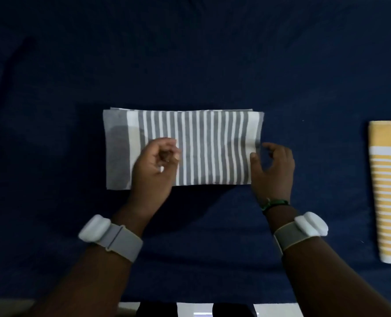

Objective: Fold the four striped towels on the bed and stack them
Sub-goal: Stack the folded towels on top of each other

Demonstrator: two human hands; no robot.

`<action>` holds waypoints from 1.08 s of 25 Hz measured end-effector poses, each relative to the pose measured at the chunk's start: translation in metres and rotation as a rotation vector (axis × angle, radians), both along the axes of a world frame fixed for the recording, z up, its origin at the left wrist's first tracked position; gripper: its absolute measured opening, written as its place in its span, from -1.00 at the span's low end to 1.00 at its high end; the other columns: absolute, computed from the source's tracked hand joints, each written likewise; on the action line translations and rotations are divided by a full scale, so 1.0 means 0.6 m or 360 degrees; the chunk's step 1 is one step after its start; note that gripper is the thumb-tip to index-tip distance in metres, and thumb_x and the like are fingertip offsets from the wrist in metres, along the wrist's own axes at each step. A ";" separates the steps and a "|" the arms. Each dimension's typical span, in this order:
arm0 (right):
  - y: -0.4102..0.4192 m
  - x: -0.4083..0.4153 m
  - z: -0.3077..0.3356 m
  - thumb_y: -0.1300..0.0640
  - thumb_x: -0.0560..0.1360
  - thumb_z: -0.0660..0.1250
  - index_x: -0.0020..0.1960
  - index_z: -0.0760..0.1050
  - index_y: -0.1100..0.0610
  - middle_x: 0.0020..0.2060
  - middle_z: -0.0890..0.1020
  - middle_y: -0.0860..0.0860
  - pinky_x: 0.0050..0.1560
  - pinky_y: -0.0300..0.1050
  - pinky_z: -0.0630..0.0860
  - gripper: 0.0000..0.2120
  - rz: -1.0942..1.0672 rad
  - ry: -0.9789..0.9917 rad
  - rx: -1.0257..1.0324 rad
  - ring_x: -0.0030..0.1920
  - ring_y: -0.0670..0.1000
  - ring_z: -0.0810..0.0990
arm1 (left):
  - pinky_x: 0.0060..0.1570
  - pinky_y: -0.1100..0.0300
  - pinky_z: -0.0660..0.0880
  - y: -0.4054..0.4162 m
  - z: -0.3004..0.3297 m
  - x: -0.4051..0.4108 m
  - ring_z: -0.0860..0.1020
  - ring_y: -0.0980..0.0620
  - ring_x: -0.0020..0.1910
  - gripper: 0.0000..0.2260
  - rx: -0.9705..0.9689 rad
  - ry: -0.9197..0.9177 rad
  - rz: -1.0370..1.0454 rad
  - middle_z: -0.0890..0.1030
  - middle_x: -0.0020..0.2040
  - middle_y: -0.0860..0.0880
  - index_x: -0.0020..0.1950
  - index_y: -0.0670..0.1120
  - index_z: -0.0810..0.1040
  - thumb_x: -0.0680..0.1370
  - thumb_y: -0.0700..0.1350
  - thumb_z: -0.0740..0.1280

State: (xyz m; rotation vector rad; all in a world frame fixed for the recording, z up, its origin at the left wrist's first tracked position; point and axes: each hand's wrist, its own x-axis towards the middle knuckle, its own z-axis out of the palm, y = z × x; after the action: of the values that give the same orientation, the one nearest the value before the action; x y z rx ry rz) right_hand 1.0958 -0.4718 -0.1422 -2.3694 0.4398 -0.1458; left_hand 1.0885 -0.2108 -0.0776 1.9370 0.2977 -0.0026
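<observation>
Grey striped towel (190,147) is my landmark: it lies flat on the bed (190,53), roughly mid-bed, folded into a long rectangle with its long sides running left-right. Plenty of bare dark blue cover beyond its far edge and off its left end. On its near side the cover runs on to the bed's near edge, where a pale strip of floor (215,310) shows. Off the towel's right end, well apart, a folded yellow striped towel (389,191) lies lengthwise, cut off by the frame.

The grey towel has white and grey stripes running across its short width, with a plain pale band at the left end and a narrower white one at the right. Layered edges peek out along the far side, so it is folded more than once. Edges fairly square, surface mostly smooth.

My left hand (154,165) sits over the towel's left-centre, fingers curled loosely; I cannot tell whether it pinches cloth or holds nothing. My right hand (273,168) is at the towel's right end, near corner, thumb and fingers spread and slightly bent beside the edge, not clearly gripping. Both wrists carry white sensor bands (112,236).
</observation>
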 end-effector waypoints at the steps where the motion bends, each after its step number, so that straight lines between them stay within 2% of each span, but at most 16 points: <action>1: -0.012 -0.012 -0.008 0.05 0.56 0.41 0.25 0.52 0.11 0.16 0.54 0.06 0.25 0.15 0.48 -0.71 -0.0008 0.0011 0.0006 0.18 0.10 0.51 | 0.07 0.12 0.59 -0.042 0.003 -0.004 0.65 0.05 0.02 -0.81 -0.0111 0.0020 -0.0173 0.68 0.03 0.00 0.19 -0.14 0.60 0.59 -0.30 0.38; 4: -0.077 -0.045 -0.028 0.02 0.59 0.36 0.22 0.53 0.10 0.14 0.54 0.06 0.18 0.23 0.51 -0.75 -0.0103 0.0085 -0.0011 0.15 0.14 0.54 | 0.11 0.16 0.59 -0.178 -0.019 -0.013 0.66 0.03 0.07 -0.74 -0.0282 0.0150 -0.0578 0.70 0.07 0.01 0.22 -0.12 0.61 0.58 -0.35 0.35; 7: -0.153 -0.073 -0.036 0.04 0.61 0.34 0.20 0.54 0.10 0.12 0.55 0.07 0.15 0.20 0.51 -0.78 -0.0136 0.0115 -0.0084 0.12 0.14 0.52 | 0.21 0.18 0.56 -0.309 -0.052 -0.014 0.64 0.06 0.16 -0.63 -0.0440 0.0385 -0.0798 0.66 0.19 -0.04 0.34 -0.08 0.54 0.59 -0.38 0.28; 9: -0.223 -0.096 -0.037 0.07 0.59 0.36 0.19 0.55 0.12 0.12 0.56 0.10 0.11 0.19 0.52 -0.78 -0.0220 0.0146 -0.0153 0.11 0.17 0.52 | 0.27 0.12 0.55 -0.408 -0.079 -0.017 0.62 0.05 0.21 -0.58 -0.0444 0.0574 -0.0925 0.62 0.28 -0.04 0.42 -0.08 0.48 0.60 -0.39 0.26; 11: -0.278 -0.114 -0.040 0.07 0.55 0.38 0.20 0.54 0.13 0.13 0.56 0.13 0.07 0.21 0.51 -0.74 -0.0295 0.0210 -0.0321 0.12 0.23 0.51 | 0.30 -0.03 0.55 -0.477 -0.101 -0.023 0.60 0.03 0.25 -0.53 -0.0500 0.0761 -0.0973 0.57 0.35 -0.03 0.49 -0.07 0.42 0.60 -0.36 0.27; 13: -0.342 -0.141 -0.040 0.05 0.49 0.41 0.24 0.51 0.13 0.18 0.54 0.15 0.09 0.21 0.47 -0.65 -0.0385 0.0307 -0.0554 0.18 0.28 0.49 | 0.29 -0.11 0.55 -0.555 -0.113 -0.030 0.59 0.00 0.26 -0.52 -0.0575 0.0920 -0.0992 0.53 0.40 -0.04 0.52 -0.06 0.37 0.62 -0.34 0.27; 17: -0.436 -0.191 -0.041 -0.06 0.42 0.41 0.30 0.46 0.08 0.34 0.44 0.12 0.22 0.24 0.37 -0.50 -0.0547 0.0467 -0.0805 0.33 0.26 0.38 | 0.26 -0.07 0.58 -0.677 -0.128 -0.043 0.60 -0.05 0.24 -0.53 -0.0638 0.1082 -0.0930 0.52 0.42 -0.08 0.54 -0.10 0.34 0.64 -0.30 0.27; 20: -0.479 -0.214 -0.052 -0.03 0.42 0.38 0.34 0.43 0.12 0.32 0.47 0.13 0.13 0.20 0.39 -0.47 -0.0515 0.0499 -0.0926 0.27 0.27 0.43 | 0.28 -0.05 0.56 -0.741 -0.130 -0.050 0.56 -0.09 0.31 -0.54 -0.0706 0.1158 -0.0904 0.51 0.42 -0.12 0.55 -0.14 0.32 0.66 -0.28 0.28; 22: -0.500 -0.218 -0.056 0.07 0.41 0.34 0.34 0.45 0.17 0.28 0.51 0.16 0.01 0.17 0.41 -0.49 -0.0402 0.0515 -0.1023 0.19 0.29 0.47 | 0.28 -0.07 0.56 -0.770 -0.129 -0.050 0.57 -0.10 0.31 -0.54 -0.0764 0.1225 -0.0833 0.52 0.41 -0.13 0.56 -0.16 0.31 0.66 -0.25 0.28; 24: -0.517 -0.214 -0.052 0.13 0.42 0.26 0.24 0.53 0.19 0.14 0.59 0.19 -0.12 0.14 0.43 -0.60 -0.0361 0.0402 -0.1035 0.05 0.31 0.52 | 0.26 -0.11 0.58 -0.784 -0.130 -0.046 0.61 -0.13 0.25 -0.56 -0.0885 0.1319 -0.0743 0.57 0.35 -0.14 0.54 -0.15 0.33 0.66 -0.19 0.31; 27: -0.540 -0.206 -0.027 0.24 0.45 0.23 0.12 0.58 0.20 -0.05 0.62 0.19 -0.16 0.14 0.47 -0.71 -0.0438 0.0211 -0.0723 -0.07 0.31 0.53 | 0.21 -0.20 0.59 -0.792 -0.122 -0.035 0.65 -0.21 0.21 -0.60 -0.1157 0.1503 -0.0659 0.64 0.28 -0.16 0.43 -0.14 0.48 0.63 -0.03 0.38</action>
State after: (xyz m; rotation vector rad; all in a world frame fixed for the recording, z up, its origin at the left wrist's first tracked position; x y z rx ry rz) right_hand 0.9724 -0.7958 -0.1586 -2.7601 0.8748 -0.2367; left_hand 1.0677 -0.6861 -0.1511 1.1197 0.4247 -1.1571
